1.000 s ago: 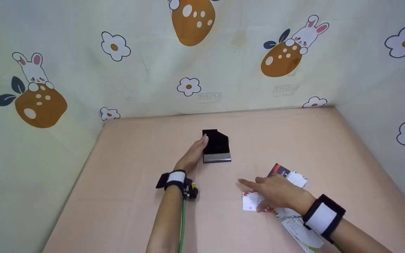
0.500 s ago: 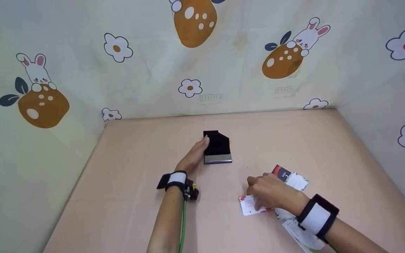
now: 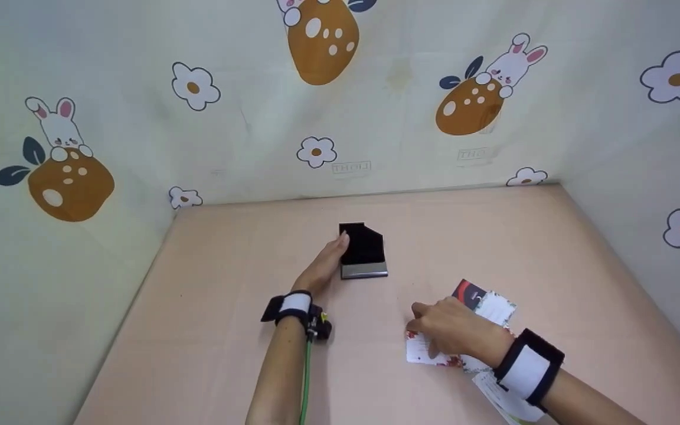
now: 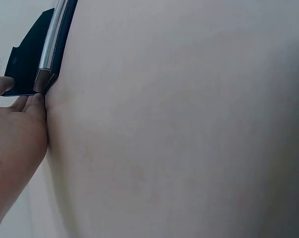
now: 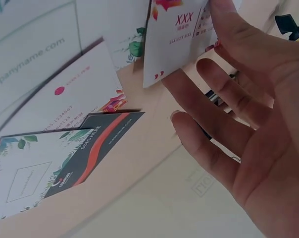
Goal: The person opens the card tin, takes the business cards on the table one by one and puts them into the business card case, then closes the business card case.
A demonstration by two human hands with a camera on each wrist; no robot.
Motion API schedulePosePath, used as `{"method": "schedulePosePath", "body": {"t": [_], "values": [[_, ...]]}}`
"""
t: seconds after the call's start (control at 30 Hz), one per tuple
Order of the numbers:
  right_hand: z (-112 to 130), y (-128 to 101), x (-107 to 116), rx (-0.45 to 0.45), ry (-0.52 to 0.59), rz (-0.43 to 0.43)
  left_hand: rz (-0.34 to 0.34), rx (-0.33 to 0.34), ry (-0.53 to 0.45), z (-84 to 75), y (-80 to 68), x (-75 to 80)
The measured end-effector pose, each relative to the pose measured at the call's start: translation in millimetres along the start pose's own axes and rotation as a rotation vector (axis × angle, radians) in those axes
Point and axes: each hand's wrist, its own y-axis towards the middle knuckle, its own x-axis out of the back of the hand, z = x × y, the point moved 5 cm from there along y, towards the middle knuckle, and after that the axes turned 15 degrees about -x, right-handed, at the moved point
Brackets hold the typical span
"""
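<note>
Under the right hand (image 3: 455,330), a white card (image 3: 419,351) is pinched by its fingers (image 5: 224,29).
Black card holder (image 3: 363,251) stands up-left, touched by the left hand's (image 3: 322,265) straight fingers (image 4: 38,101).

Worktop (image 3: 228,330): walled behind, at left and at right by a printed backdrop (image 3: 245,118).

Card holder (image 3: 363,252): standing on the worktop near its centre, toward 12 o'clock from the hands.

Left hand (image 3: 323,265): resting on the worktop at the holder's 9 o'clock side, fingers (image 4: 36,101) touching its lower corner and edge.

Spread of cards (image 3: 490,304): lying on the worktop at 4 o'clock from the holder, well apart from it, overlapping one another.

Right hand (image 3: 455,333): lying over the spread's 9 o'clock end, fingers (image 5: 224,91) pinching one card (image 5: 176,34) raised off the rest.

Further cards (image 3: 505,395): trailing toward 6 o'clock, under the right wrist.
</note>
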Motion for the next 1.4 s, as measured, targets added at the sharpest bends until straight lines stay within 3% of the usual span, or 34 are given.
{"method": "schedulePosePath", "body": {"t": [0.3, 0.6, 1.07, 1.4], "values": [[-2.3, -3.7, -1.7, -0.01, 0.043, 0.046, 0.008, 0.016, -0.007, 0.5, -0.9, -1.2], [-11.5, -8.9, 1.2, -0.02, 0.07, -0.049, 0.0, 0.012, 0.008, -4.3, -1.5, 1.3], [-37.0, -16.4, -8.2, -0.215, 0.022, -0.079, 0.011, -0.019, 0.029, -2.9, -2.0, 1.1], [-40.0, -21.6, -12.0, -0.288, -0.02, -0.09, 0.01, -0.003, 0.001, -0.3, -2.7, -1.3]]}}
